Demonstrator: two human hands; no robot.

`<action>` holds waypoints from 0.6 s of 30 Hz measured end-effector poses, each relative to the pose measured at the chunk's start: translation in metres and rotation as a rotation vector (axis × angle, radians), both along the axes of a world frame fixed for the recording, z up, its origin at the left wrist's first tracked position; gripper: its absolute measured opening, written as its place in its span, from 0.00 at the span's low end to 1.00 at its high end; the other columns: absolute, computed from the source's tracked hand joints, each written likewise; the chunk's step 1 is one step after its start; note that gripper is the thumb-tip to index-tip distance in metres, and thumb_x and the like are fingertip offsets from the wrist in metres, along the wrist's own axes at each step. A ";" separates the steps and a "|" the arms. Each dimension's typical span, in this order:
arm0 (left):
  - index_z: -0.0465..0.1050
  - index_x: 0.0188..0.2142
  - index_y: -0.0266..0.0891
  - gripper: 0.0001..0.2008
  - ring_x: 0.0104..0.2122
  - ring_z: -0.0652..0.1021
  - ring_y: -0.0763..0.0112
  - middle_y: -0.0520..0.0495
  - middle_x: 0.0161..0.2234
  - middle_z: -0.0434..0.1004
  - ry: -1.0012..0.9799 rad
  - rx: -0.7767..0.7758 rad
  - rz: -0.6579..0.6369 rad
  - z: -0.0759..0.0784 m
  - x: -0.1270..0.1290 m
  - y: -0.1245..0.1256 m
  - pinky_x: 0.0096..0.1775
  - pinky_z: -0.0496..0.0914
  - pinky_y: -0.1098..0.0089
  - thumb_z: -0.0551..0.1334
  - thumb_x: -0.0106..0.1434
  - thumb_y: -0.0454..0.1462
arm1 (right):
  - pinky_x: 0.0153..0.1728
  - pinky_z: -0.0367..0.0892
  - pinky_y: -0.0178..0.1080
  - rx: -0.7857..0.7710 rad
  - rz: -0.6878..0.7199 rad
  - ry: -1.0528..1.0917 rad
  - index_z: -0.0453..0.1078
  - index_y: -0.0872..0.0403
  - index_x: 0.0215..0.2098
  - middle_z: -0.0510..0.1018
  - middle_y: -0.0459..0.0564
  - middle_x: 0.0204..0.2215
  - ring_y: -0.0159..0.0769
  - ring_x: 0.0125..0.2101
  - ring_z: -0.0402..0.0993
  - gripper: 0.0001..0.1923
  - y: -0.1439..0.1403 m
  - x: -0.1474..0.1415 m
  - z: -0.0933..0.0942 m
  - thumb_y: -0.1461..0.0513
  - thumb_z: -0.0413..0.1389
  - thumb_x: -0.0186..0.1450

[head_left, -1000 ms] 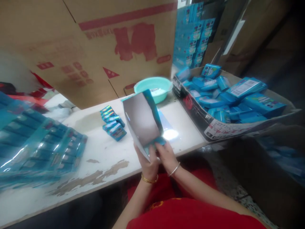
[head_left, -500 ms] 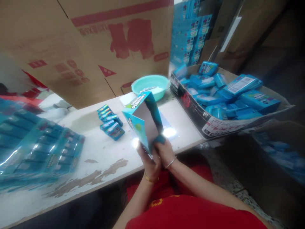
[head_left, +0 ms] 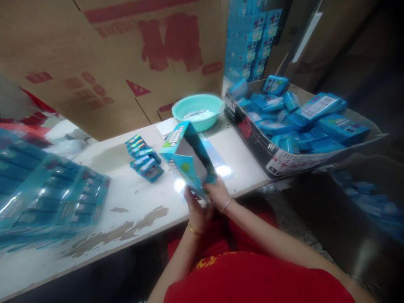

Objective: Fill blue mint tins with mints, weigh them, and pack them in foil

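Note:
Both my hands hold a half-folded blue carton (head_left: 186, 158) with a grey inside, tilted up over the near edge of the white table (head_left: 132, 202). My left hand (head_left: 197, 210) grips its lower end from below. My right hand (head_left: 217, 193) pinches the lower right corner flap. A small pile of blue packets (head_left: 145, 158) lies on the table to the left of the carton.
A teal basin (head_left: 198, 110) stands at the back of the table. A cardboard tray (head_left: 284, 162) full of blue boxes sits at the right. Wrapped blue packs (head_left: 47, 185) lie at the left. A large brown cardboard sheet (head_left: 120, 63) stands behind the table.
The carton has turned and folded up, from showing its flat grey inside to showing its printed blue top. Both hands stayed at its lower end.

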State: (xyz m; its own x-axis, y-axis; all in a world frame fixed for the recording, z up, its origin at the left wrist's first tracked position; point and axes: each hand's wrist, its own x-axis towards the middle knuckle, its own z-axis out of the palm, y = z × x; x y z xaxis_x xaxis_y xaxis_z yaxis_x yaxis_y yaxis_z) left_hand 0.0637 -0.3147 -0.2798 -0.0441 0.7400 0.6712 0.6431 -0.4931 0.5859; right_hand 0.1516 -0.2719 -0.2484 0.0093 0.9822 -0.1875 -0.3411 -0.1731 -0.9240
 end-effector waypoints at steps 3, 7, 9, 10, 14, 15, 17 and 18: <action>0.26 0.67 0.37 0.52 0.63 0.54 0.49 0.28 0.64 0.42 0.033 -0.189 -0.038 0.014 -0.016 -0.007 0.58 0.59 0.52 0.65 0.57 0.40 | 0.25 0.64 0.34 -0.093 0.060 -0.105 0.52 0.53 0.52 0.66 0.41 0.25 0.32 0.23 0.65 0.30 0.009 0.015 -0.004 0.65 0.49 0.49; 0.22 0.66 0.41 0.57 0.64 0.52 0.51 0.32 0.66 0.37 0.032 -0.126 0.148 0.037 -0.054 -0.018 0.59 0.56 0.50 0.66 0.54 0.45 | 0.20 0.56 0.32 -0.129 0.234 -0.532 0.48 0.53 0.56 0.57 0.39 0.21 0.29 0.17 0.56 0.34 0.027 0.050 0.000 0.69 0.44 0.50; 0.28 0.67 0.38 0.58 0.64 0.50 0.47 0.31 0.66 0.40 0.235 0.019 0.205 0.051 -0.073 -0.018 0.60 0.51 0.46 0.68 0.51 0.48 | 0.20 0.53 0.31 -0.092 0.349 -0.682 0.48 0.54 0.57 0.55 0.38 0.20 0.28 0.16 0.53 0.34 0.036 0.064 0.003 0.71 0.43 0.51; 0.34 0.67 0.38 0.57 0.64 0.50 0.44 0.31 0.65 0.45 0.385 0.050 0.187 0.057 -0.080 -0.016 0.60 0.47 0.44 0.69 0.49 0.49 | 0.21 0.53 0.31 -0.066 0.402 -0.741 0.48 0.54 0.57 0.55 0.38 0.21 0.27 0.16 0.53 0.34 0.040 0.068 0.004 0.72 0.43 0.51; 0.67 0.50 0.43 0.18 0.55 0.65 0.52 0.45 0.46 0.74 0.810 -0.021 0.054 0.076 -0.095 -0.002 0.60 0.42 0.42 0.63 0.60 0.40 | 0.20 0.51 0.31 -0.062 0.590 -0.905 0.44 0.54 0.60 0.54 0.38 0.20 0.27 0.15 0.51 0.37 0.053 0.070 0.007 0.73 0.43 0.52; 0.70 0.43 0.43 0.08 0.53 0.68 0.56 0.50 0.39 0.76 0.846 -0.037 0.045 0.078 -0.095 0.001 0.60 0.43 0.43 0.61 0.63 0.36 | 0.19 0.50 0.31 -0.079 0.636 -0.927 0.43 0.53 0.61 0.54 0.38 0.19 0.27 0.14 0.51 0.38 0.056 0.069 0.007 0.73 0.43 0.52; 0.69 0.34 0.41 0.04 0.45 0.71 0.62 0.53 0.30 0.74 0.915 -0.072 -0.021 0.080 -0.096 0.004 0.59 0.47 0.45 0.57 0.65 0.32 | 0.18 0.49 0.30 -0.090 0.707 -0.949 0.40 0.52 0.62 0.55 0.38 0.19 0.26 0.13 0.51 0.41 0.062 0.069 0.008 0.73 0.44 0.51; 0.68 0.32 0.39 0.06 0.41 0.72 0.64 0.52 0.29 0.72 0.960 -0.108 -0.082 0.080 -0.097 0.005 0.56 0.54 0.49 0.56 0.65 0.32 | 0.18 0.49 0.30 -0.078 0.738 -0.959 0.39 0.51 0.63 0.56 0.38 0.20 0.26 0.13 0.52 0.43 0.065 0.070 0.008 0.73 0.45 0.51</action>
State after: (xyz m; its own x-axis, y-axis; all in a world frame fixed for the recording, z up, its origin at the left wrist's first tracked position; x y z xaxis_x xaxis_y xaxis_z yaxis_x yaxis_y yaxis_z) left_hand -0.0330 -0.3096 -0.1996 0.5418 0.7762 0.3226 0.8372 -0.5322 -0.1255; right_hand 0.2219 -0.2073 -0.2406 -0.3806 0.7960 -0.4707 0.6802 -0.1039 -0.7257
